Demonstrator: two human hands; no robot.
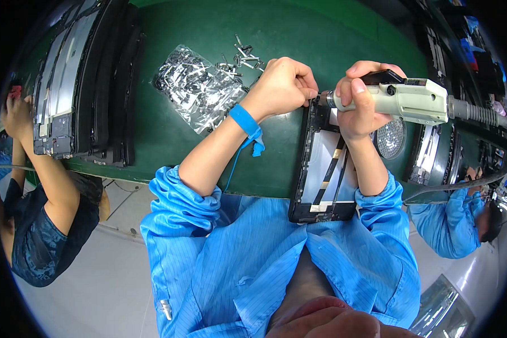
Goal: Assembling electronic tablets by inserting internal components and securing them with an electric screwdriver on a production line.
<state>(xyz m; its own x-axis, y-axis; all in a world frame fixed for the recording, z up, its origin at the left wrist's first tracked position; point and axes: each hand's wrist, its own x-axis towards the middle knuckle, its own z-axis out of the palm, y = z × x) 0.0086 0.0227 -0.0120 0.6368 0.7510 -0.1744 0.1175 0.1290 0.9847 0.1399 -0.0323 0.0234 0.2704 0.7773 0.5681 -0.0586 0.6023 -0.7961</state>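
I have my right hand (361,101) clenched around the pale electric screwdriver (411,100), its tip meeting the top edge of the black panel frame (321,169) that lies on the green desk (208,45) in front of me. My left hand (281,84) is curled shut at that same corner, fingertips pinched by the bit, likely steadying a screw I cannot see. Judging by the loose screws (243,55) and the clear bag of parts (200,87) beyond, fastening looks unfinished, with more to drive.
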